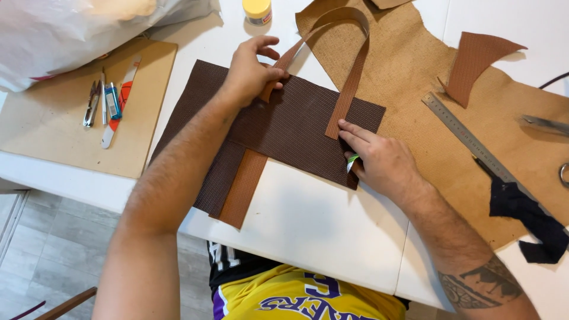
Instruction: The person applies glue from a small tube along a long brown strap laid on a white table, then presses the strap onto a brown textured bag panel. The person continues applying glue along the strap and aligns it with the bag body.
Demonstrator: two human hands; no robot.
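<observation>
Left hand, right hand pressed flat

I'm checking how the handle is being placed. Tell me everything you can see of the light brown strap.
The light brown strap is a flat, narrow band of textured, leather-like material, bent into an arch over the tan sheet. Both ends lie on the dark brown panel. The left hand presses its left end down; the right hand touches the squarely cut right end with its fingertips. It looks unattached; no stitching is visible.
</observation>
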